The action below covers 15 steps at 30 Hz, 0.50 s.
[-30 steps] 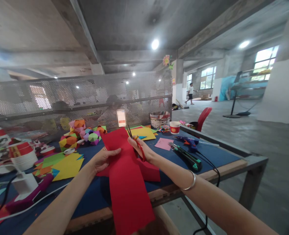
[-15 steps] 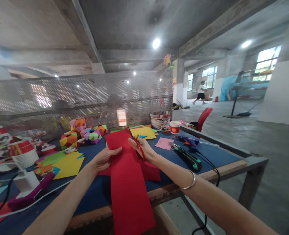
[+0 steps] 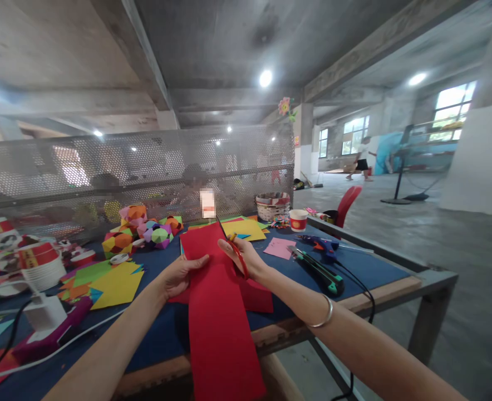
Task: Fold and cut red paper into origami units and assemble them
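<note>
A long red paper sheet [image 3: 219,323] hangs from the blue table top [image 3: 367,264] toward me. My left hand [image 3: 179,275] pinches its left edge, thumb on top. My right hand [image 3: 241,257] is closed on red-handled scissors [image 3: 234,248], whose dark blades point up and away along the sheet's right side. More red paper [image 3: 256,295] lies under the sheet. A silver bangle sits on my right wrist.
Right of my hands lie a pink paper square [image 3: 280,248], a green utility knife [image 3: 319,270] and a blue glue gun [image 3: 319,243] with a black cord. Yellow and green paper [image 3: 112,284], folded paper balls [image 3: 146,228], paper cups [image 3: 39,264] and a basket [image 3: 273,205] crowd the left and back. A perforated metal screen [image 3: 137,167] backs the table. A person walks far off.
My hands and the scissors have barely shifted on the red sheet. The far-off person has walked to the right.
</note>
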Available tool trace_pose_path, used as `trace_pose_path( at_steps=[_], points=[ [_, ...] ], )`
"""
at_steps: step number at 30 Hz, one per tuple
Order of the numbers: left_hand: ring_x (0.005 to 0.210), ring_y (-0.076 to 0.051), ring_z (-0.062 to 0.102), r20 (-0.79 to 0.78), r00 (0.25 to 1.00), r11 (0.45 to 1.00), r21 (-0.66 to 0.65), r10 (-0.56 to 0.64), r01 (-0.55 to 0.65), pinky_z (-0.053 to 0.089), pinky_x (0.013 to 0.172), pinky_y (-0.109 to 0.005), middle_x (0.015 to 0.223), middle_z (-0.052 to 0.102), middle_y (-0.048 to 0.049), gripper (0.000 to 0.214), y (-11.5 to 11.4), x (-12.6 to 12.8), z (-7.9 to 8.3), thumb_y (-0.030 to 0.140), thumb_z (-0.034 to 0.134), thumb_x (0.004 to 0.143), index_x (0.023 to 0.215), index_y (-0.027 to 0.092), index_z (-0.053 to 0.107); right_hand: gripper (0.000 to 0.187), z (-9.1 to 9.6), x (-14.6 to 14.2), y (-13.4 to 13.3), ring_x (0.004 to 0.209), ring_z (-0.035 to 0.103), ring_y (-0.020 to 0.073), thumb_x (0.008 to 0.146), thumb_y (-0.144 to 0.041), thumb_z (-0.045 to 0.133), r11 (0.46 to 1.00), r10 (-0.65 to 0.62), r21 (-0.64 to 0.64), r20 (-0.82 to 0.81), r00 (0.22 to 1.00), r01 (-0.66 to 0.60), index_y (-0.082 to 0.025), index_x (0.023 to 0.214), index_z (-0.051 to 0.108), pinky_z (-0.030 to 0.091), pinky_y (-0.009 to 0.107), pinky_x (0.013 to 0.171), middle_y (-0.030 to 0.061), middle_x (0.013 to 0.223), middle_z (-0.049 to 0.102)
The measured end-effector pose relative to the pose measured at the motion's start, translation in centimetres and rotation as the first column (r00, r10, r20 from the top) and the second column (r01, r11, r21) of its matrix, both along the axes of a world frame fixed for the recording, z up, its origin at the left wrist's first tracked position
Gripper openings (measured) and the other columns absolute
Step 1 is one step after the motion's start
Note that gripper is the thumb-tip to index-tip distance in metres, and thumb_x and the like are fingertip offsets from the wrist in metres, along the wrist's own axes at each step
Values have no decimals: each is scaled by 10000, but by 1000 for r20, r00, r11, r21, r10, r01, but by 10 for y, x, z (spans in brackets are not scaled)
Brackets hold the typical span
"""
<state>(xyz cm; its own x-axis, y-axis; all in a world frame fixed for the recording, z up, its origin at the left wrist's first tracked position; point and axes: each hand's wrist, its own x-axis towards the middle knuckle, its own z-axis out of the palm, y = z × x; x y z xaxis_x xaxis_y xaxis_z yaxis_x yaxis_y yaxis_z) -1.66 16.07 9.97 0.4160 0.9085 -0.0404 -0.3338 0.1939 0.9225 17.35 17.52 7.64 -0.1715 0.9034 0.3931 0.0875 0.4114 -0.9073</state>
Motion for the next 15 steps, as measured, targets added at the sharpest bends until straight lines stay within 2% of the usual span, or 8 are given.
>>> trace_pose_path(
  at_steps=[7, 15],
  points=[
    [766, -222, 772, 3, 1000, 1000, 10, -22, 22, 624, 722, -291, 908, 804, -107, 482, -3, 2, 1, 130, 921, 633, 1078, 137, 733, 286, 5, -1, -5, 868, 668, 170, 982, -385, 624, 1000, -11, -18, 18, 1000, 11, -159, 1158, 632, 588, 342, 738, 56, 1085, 666],
    [818, -236, 777, -7, 1000, 1000, 15, -19, 19, 624, 760, -304, 963, 801, -109, 531, -2, 0, -1, 110, 878, 697, 1193, 155, 695, 284, 3, 0, -2, 862, 668, 166, 985, -387, 618, 1000, 15, -22, -3, 1000, -15, -164, 1162, 632, 589, 335, 731, 56, 1088, 667]
  ],
)
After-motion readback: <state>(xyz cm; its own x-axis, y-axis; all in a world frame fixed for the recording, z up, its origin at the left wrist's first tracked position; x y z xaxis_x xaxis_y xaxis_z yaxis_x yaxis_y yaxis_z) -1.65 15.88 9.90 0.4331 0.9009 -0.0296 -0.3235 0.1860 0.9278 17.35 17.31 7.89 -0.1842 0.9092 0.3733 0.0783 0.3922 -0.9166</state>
